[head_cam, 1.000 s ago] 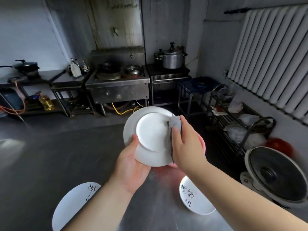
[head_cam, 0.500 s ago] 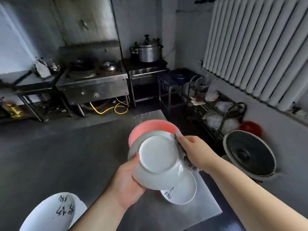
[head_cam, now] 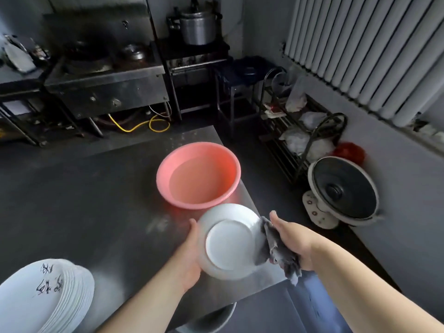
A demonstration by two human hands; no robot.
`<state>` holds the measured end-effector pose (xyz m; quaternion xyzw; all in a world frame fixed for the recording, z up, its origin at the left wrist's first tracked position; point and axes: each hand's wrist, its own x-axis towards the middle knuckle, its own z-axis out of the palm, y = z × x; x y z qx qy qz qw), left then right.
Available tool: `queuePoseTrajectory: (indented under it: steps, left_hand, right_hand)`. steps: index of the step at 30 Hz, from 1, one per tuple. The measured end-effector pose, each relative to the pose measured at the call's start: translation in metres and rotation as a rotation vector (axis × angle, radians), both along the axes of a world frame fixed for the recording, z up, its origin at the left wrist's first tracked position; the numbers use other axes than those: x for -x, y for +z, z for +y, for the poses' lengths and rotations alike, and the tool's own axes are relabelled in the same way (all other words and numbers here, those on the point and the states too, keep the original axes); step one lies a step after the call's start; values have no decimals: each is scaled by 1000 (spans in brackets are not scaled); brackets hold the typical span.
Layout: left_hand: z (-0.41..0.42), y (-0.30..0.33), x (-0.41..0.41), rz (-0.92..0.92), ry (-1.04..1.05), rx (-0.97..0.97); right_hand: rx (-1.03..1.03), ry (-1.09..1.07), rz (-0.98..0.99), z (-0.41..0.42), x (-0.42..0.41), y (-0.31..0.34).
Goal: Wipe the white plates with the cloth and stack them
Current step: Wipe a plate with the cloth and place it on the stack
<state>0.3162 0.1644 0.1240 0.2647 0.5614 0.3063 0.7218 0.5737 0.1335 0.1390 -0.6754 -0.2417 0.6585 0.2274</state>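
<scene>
pink basin (head_cam: 198,175) beside held plate (head_cam: 229,241), plate stack (head_cam: 45,299) left

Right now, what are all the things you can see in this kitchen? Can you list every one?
plate: one, white, held up showing its underside, near the table's right edge
cloth: one, grey, against the plate's right rim
stack of plates: one pile, white with black writing, bottom left on the table
basin: one, pink, on the table beyond the held plate
table: one, grey metal, centre
stove: one, steel, back wall
pot: one, silver, on the back burner stand
hose: one, yellow, under the stove
radiator: one, white, right wall
fan: one, white and black, on the floor at right
rack: one, dark wire, holding bags
left hand: holds the plate
right hand: grips the cloth
</scene>
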Motion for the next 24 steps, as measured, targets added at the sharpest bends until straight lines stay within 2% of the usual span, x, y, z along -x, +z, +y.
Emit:
queuePoseTrajectory:
  steps: [2, 4, 6, 7, 9, 12, 14, 17, 19, 24]
  left_hand:
    - [4, -7, -9, -45, 125, 65]
    - [8, -16, -10, -14, 121, 118]
    - [10, -28, -9, 160, 14, 129]
    - [11, -34, -8, 255, -53, 124]
    - [14, -48, -7, 452, -251, 85]
    - [21, -68, -9, 830, -544, -76]
    - [27, -84, -11, 999, -561, -159]
    - [34, -102, -18, 1147, -539, -238]
    - [40, -113, -21, 1302, -602, -274]
    - [52, -130, -24, 1554, -758, -229]
  right_hand:
    - [-61, 79, -67, 8, -2, -12]
    - [-151, 152, -172, 14, -2, -24]
    - [-265, 328, -358, 19, -4, -38]
    - [-283, 395, -386, 20, -4, -46]
    - [-253, 405, -335, 23, -3, -64]
    - [-269, 440, -492, 30, 2, -86]
    - [-285, 448, -566, 36, 5, -99]
    - [-320, 467, -671, 42, 9, -117]
    - [-361, 493, -752, 45, 13, -128]
    - [-413, 555, -948, 56, 18, -143]
